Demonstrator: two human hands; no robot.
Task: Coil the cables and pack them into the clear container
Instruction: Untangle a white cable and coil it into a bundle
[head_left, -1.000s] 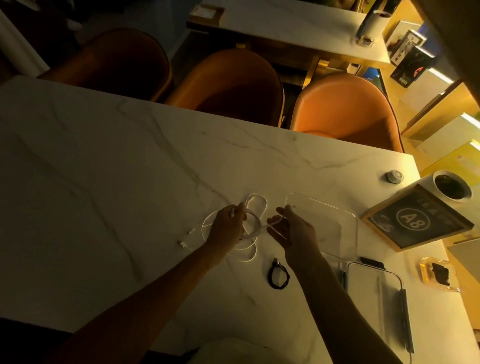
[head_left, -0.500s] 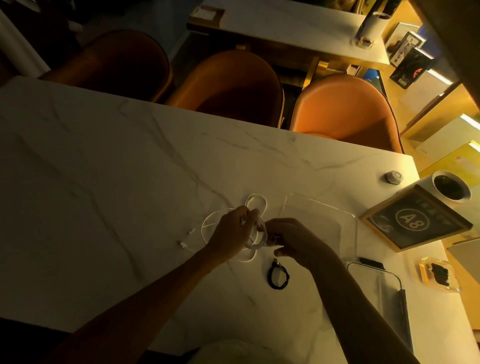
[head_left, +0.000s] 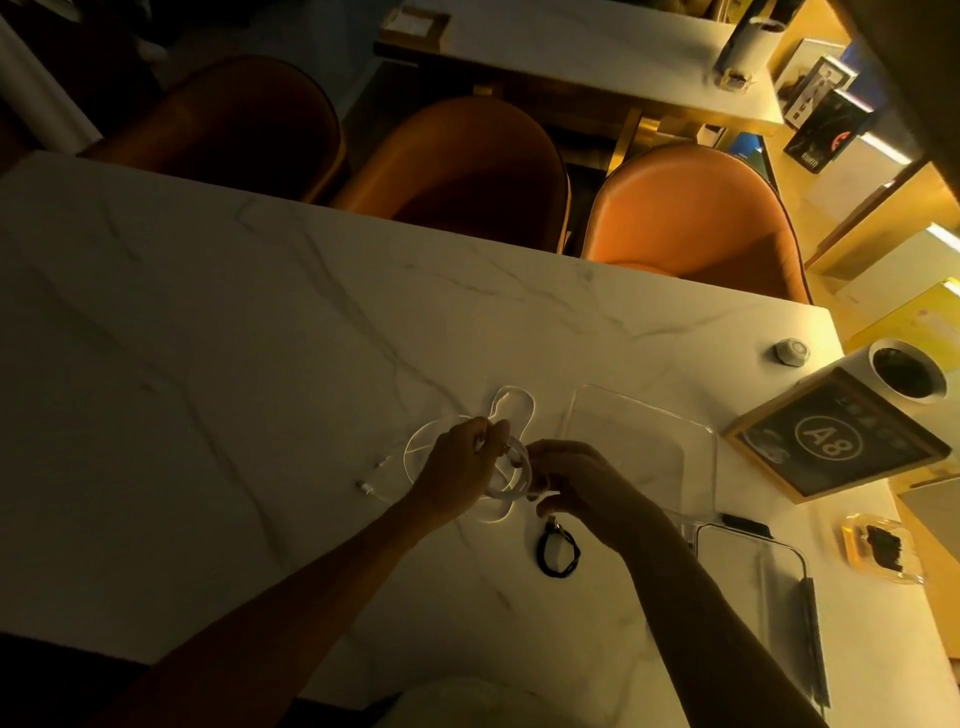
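A white cable lies in loose loops on the marble table, with its plug ends at the left. My left hand pinches a small coil of it. My right hand grips the same coil from the right, fingers closed on it. A coiled black cable lies on the table just below my right hand. The clear container sits open to the right of my hands; nothing shows inside it. Its clear lid lies nearer me on the right.
A framed sign reading A8 leans at the table's right edge, with a white cup and a small round knob behind it. A small yellow tray sits at the far right. Three orange chairs line the far side.
My right hand moved left from the container's edge and closed on the white coil beside my left hand. The loop between my hands has drawn tighter.
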